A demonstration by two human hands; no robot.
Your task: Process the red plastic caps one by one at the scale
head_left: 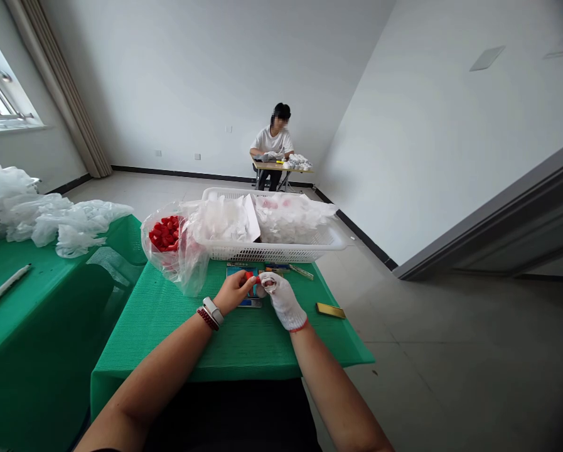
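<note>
Since the red plastic cap (250, 275) looks small, light and stiff, and could slip away, we would take it by its rim with our fingertips. Our bare left hand (231, 292) pinches it above the green mesh table cover (159, 333), while our white-gloved right hand (282, 300) curls shut just beside it around something too small to make out; more red caps (165, 233) fill a clear plastic bag (187, 267).
</note>
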